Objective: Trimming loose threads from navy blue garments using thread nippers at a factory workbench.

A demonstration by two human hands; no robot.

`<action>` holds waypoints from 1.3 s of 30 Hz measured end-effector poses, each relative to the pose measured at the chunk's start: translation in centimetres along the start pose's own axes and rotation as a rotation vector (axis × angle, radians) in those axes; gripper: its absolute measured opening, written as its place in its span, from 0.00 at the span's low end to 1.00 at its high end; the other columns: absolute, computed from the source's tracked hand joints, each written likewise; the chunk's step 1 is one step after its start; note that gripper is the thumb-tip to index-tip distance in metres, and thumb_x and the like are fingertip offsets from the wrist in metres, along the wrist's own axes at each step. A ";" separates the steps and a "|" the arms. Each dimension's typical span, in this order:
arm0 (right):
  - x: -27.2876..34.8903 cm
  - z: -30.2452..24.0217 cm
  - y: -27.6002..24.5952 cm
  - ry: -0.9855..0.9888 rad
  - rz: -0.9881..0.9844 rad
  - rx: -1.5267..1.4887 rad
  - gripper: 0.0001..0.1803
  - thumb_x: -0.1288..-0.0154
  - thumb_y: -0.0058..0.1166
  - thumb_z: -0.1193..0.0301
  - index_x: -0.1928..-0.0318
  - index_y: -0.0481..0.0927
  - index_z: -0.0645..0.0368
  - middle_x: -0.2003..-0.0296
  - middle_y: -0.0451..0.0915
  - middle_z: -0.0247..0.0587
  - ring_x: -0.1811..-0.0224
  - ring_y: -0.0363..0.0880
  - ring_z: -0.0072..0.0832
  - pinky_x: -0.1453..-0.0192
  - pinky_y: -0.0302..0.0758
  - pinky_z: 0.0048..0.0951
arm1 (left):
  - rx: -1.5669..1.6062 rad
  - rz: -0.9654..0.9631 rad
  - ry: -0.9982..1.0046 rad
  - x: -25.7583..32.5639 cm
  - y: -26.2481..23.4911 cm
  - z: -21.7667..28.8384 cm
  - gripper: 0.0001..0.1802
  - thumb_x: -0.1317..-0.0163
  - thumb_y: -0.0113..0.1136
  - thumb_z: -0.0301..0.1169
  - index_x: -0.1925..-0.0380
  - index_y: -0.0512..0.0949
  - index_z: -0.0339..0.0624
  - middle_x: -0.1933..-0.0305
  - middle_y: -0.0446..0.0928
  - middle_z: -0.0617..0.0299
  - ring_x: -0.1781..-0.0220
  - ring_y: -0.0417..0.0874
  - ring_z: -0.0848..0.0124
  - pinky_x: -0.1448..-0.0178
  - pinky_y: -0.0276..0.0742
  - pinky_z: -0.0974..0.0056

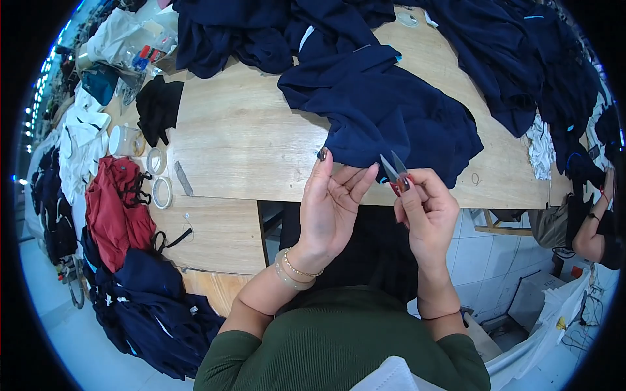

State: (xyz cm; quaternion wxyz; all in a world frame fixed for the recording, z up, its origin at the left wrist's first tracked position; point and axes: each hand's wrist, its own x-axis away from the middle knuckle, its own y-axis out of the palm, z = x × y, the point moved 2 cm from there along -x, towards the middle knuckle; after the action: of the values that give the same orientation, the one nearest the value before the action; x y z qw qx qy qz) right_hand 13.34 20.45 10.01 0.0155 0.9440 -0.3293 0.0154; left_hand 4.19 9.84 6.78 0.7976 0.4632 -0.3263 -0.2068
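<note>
A dark navy garment lies rumpled on the wooden table in front of me. My left hand, palm up, grips its near edge, the thumb at one corner and the fingers partly curled farther along the hem. Small scissors with silver blades are in my right hand, just right of the left fingertips. Their two blades are spread apart and point at the garment's near edge. A bit of red handle shows between the fingers; the rest is hidden in the hand.
More navy garments are heaped along the table's far side and right. Tape rolls, a grey blade-like strip and black cloth sit at left, beside red clothing. Another person's arm shows at far right.
</note>
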 end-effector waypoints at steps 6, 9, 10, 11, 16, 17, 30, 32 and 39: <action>-0.1 0.2 0.2 -0.006 0.002 0.002 0.06 0.30 0.52 0.74 0.62 0.77 0.65 0.79 0.74 0.28 0.80 0.65 0.09 0.76 0.59 0.13 | 0.029 -0.066 -0.002 -0.1 -0.7 -0.2 0.16 0.25 0.41 0.40 0.54 0.71 0.39 0.54 0.80 0.54 0.48 0.82 0.65 0.35 0.75 0.59; -0.2 0.4 0.0 -0.004 -0.011 0.019 0.06 0.30 0.52 0.74 0.62 0.77 0.65 0.79 0.74 0.27 0.79 0.65 0.09 0.76 0.59 0.13 | 0.031 -0.053 -0.006 0.0 -0.4 -0.1 0.16 0.25 0.41 0.40 0.55 0.71 0.40 0.55 0.80 0.54 0.49 0.82 0.65 0.36 0.75 0.59; -0.1 0.4 0.0 -0.004 -0.011 0.019 0.06 0.30 0.52 0.74 0.62 0.77 0.65 0.79 0.74 0.27 0.79 0.65 0.09 0.76 0.59 0.13 | 0.041 -0.057 -0.007 0.0 -0.3 -0.1 0.16 0.25 0.41 0.40 0.54 0.71 0.40 0.55 0.80 0.55 0.49 0.82 0.65 0.36 0.75 0.59; -0.1 0.4 0.0 -0.005 -0.009 0.013 0.06 0.30 0.52 0.74 0.62 0.77 0.65 0.79 0.74 0.27 0.79 0.65 0.09 0.76 0.59 0.13 | 0.041 -0.057 -0.006 0.0 -0.5 -0.2 0.16 0.25 0.41 0.40 0.54 0.71 0.40 0.55 0.80 0.55 0.49 0.82 0.65 0.36 0.75 0.59; -0.2 0.5 0.1 -0.011 -0.006 0.006 0.06 0.30 0.51 0.74 0.62 0.76 0.65 0.79 0.74 0.27 0.79 0.64 0.09 0.76 0.58 0.13 | 0.020 -0.060 -0.003 -0.1 -0.7 -0.2 0.17 0.25 0.39 0.40 0.52 0.71 0.39 0.53 0.80 0.54 0.48 0.81 0.65 0.35 0.75 0.59; -0.2 0.5 0.1 -0.002 -0.004 0.002 0.05 0.30 0.51 0.75 0.62 0.76 0.65 0.79 0.74 0.27 0.79 0.64 0.09 0.76 0.58 0.13 | 0.020 -0.060 -0.003 -0.1 -0.6 -0.2 0.17 0.25 0.39 0.40 0.52 0.71 0.39 0.53 0.80 0.54 0.48 0.81 0.65 0.35 0.75 0.59; -0.2 1.2 0.4 -0.089 0.009 -0.052 0.06 0.30 0.52 0.74 0.61 0.76 0.65 0.78 0.74 0.26 0.79 0.65 0.09 0.75 0.59 0.13 | 0.013 -0.046 -0.014 0.0 -0.4 -0.1 0.16 0.26 0.41 0.41 0.56 0.72 0.40 0.56 0.80 0.55 0.49 0.81 0.65 0.36 0.75 0.59; -0.2 1.6 0.3 -0.123 0.012 -0.005 0.06 0.30 0.52 0.74 0.61 0.76 0.65 0.78 0.73 0.26 0.78 0.64 0.09 0.75 0.58 0.12 | -0.013 -0.014 -0.015 0.0 -0.2 -0.1 0.16 0.26 0.41 0.41 0.57 0.72 0.40 0.56 0.80 0.55 0.49 0.81 0.65 0.36 0.75 0.59; -0.3 1.6 0.1 -0.112 0.006 0.037 0.06 0.31 0.54 0.73 0.62 0.77 0.64 0.79 0.73 0.24 0.79 0.61 0.07 0.75 0.54 0.12 | -0.005 0.012 -0.012 -0.1 -0.2 0.0 0.16 0.26 0.42 0.42 0.58 0.71 0.41 0.58 0.80 0.56 0.50 0.82 0.65 0.36 0.75 0.59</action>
State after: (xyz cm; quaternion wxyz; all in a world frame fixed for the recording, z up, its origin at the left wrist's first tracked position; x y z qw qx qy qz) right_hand 13.11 20.53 8.38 -0.0203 0.9424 -0.3323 -0.0315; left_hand 4.10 9.81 6.57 0.7979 0.4581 -0.3335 -0.2055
